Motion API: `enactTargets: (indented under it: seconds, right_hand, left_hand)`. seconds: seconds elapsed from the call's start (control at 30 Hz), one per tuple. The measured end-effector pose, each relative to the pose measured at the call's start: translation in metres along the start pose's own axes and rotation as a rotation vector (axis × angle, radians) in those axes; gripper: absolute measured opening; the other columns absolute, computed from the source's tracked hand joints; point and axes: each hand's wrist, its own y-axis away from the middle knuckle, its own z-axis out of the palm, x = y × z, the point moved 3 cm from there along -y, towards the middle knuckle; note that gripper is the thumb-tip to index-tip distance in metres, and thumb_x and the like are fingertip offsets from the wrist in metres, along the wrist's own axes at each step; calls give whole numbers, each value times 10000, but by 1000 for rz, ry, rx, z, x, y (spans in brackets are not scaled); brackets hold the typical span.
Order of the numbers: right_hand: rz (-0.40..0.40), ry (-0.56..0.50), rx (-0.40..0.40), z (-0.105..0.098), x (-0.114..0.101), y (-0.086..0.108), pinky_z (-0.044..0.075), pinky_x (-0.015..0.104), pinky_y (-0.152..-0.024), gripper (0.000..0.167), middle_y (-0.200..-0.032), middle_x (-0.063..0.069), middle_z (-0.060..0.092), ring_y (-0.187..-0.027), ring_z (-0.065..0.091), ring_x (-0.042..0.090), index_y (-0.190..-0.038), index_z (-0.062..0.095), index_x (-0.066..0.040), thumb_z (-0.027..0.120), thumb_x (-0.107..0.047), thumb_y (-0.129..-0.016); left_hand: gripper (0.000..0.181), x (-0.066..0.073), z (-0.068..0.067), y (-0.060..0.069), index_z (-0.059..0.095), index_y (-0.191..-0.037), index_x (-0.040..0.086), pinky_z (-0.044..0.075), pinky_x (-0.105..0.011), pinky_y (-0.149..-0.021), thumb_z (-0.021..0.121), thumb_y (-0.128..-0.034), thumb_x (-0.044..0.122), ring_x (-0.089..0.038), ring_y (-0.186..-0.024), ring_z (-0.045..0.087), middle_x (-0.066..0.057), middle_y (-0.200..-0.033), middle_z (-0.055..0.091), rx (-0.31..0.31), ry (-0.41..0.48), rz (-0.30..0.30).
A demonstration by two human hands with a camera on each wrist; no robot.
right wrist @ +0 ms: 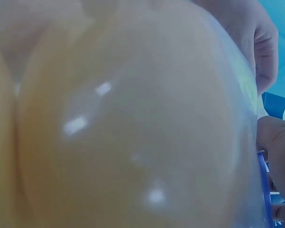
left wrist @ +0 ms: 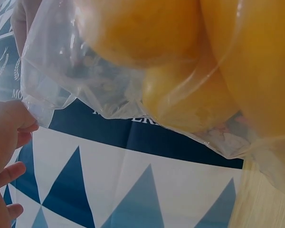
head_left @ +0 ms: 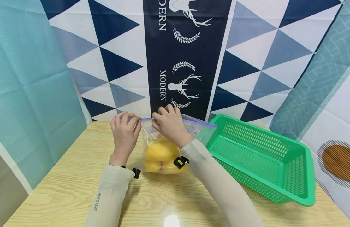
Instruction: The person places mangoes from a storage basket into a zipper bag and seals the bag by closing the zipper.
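A clear zip-lock bag [head_left: 147, 132] with a purple zip strip [head_left: 204, 123] stands on the table, holding several smooth yellow fruits [head_left: 159, 152] whose kind I cannot tell. At its top left corner my left hand [head_left: 124, 135] pinches the edge; the left wrist view shows that thumb and fingertip on the plastic. My right hand [head_left: 172, 124] grips the zip strip a short way to the right, its fingers bent over the rim. Right of that hand, the two sides of the mouth stand apart. The right wrist view is mostly filled by a blurred fruit [right wrist: 147, 123] behind plastic.
A green perforated basket [head_left: 301, 151] stands right of the bag, close to its right end. The wooden table [head_left: 67, 179] extends left and in front. Patterned cloth [head_left: 123, 63] hangs behind, with a teal curtain [head_left: 30, 78] at left.
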Motion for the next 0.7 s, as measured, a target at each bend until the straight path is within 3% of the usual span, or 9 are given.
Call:
enactTargets:
  seconds: [0.7]
  right_hand:
    - [24,-71,9,-5,15,8,451,412,-774,141,-899,23,597,-898,524,275,-990,709,-178,582,-236,-970]
  left_hand:
    - [49,-2,-1,-1,693,-907,8,323,-655,-1004,662,-930,38,-413,-1136,498,-166,-1036,622,13,-5,-10]
